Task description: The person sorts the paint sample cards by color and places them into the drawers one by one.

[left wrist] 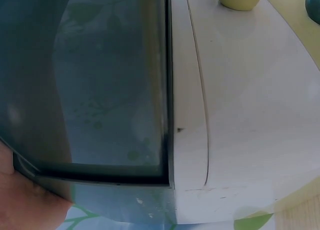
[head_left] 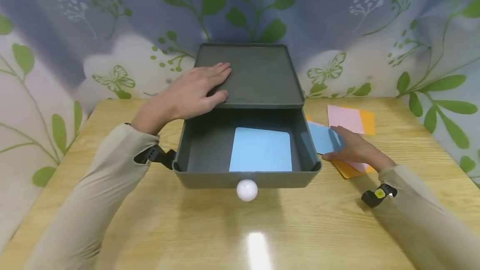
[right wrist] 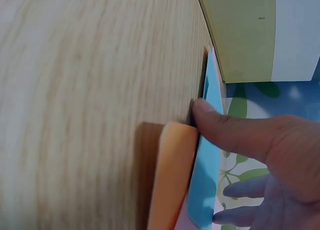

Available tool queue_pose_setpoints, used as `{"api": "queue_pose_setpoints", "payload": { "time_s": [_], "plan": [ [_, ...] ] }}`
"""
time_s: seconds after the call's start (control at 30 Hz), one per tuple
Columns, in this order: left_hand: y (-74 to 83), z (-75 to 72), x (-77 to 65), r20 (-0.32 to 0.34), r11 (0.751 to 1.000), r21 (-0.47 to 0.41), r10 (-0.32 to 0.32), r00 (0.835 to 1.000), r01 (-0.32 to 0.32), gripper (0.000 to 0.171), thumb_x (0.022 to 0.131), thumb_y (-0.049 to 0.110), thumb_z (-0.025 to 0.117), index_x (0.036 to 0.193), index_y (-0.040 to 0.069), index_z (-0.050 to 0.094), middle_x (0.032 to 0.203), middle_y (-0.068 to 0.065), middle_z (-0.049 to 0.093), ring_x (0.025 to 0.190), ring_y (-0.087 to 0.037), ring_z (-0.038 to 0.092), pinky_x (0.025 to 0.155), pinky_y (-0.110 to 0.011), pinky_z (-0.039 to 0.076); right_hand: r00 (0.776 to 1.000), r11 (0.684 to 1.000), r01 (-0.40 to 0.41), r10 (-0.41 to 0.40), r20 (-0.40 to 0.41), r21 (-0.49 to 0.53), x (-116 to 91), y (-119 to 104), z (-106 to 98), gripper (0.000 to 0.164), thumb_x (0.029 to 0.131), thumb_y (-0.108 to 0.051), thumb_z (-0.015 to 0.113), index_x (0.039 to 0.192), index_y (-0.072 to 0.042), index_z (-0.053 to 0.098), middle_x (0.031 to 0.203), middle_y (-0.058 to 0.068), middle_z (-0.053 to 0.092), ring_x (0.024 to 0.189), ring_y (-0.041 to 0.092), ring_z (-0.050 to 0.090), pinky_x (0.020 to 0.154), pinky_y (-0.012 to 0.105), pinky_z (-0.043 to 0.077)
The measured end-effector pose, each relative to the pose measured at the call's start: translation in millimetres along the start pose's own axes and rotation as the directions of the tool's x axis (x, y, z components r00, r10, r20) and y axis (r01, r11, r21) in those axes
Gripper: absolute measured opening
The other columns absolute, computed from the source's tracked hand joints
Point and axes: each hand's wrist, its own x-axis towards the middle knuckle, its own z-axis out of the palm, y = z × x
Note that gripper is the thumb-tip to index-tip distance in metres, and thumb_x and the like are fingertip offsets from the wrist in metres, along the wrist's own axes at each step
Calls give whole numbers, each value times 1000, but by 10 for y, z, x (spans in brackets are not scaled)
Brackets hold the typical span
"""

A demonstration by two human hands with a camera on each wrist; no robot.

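Observation:
A small drawer box with a dark grey top (head_left: 262, 76) stands on the table. Its drawer (head_left: 208, 145) is pulled out toward me, a white round knob (head_left: 246, 190) on the front. Inside the drawer lies a light blue paper (head_left: 261, 151). My left hand (head_left: 191, 91) rests on the left side of the box top, fingers extended. To the right of the drawer, my right hand (head_left: 354, 149) pinches a blue paper (head_left: 320, 136), thumb at its edge in the right wrist view. An orange paper (right wrist: 172, 175) and some pink lie close against it.
Behind the right hand, a pink paper (head_left: 343, 119) overlaps an orange paper (head_left: 368, 122) on the table. Another orange paper (head_left: 346, 171) shows under the right hand. A leaf-patterned curtain (head_left: 131, 24) hangs along the back of the wooden table (head_left: 210, 236).

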Motion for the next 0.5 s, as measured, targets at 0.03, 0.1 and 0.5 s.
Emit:
{"api": "queue_pose_setpoints", "payload": {
  "time_s": [0.03, 0.1, 0.5],
  "plan": [
    [-4, 3, -2, 3, 1000, 1, -3, 1000, 3, 62, 102, 37, 34, 152, 1, 23, 159, -14, 18, 146, -27, 16, 118, -42, 14, 1000, 1000, 1, -1, 0, -7, 8, 4, 9, 103, 77, -34, 81, 143, 18, 23, 142, 41, 28, 126, 55, 31, 102, 65, 30],
    [6, -10, 19, 2, 1000, 4, -1, 1000, 1, 62, 102, 37, 34, 152, 1, 23, 159, -14, 18, 146, -26, 16, 118, -42, 14, 1000, 1000, -11, 11, -14, -22, 6, 14, -6, 105, 75, -36, 82, 143, 18, 23, 140, 41, 30, 123, 54, 33, 100, 64, 32],
    [14, 0, -7, -9, 1000, 4, 6, 1000, -6, 62, 101, 35, 35, 151, -1, 25, 158, -15, 20, 146, -28, 18, 117, -41, 15, 990, 1000, -8, 7, -143, -3, -84, -35, -19, 91, 75, -30, 84, 138, 16, 37, 118, 39, 48, 109, 51, 44, 89, 61, 40]
  ]
}}
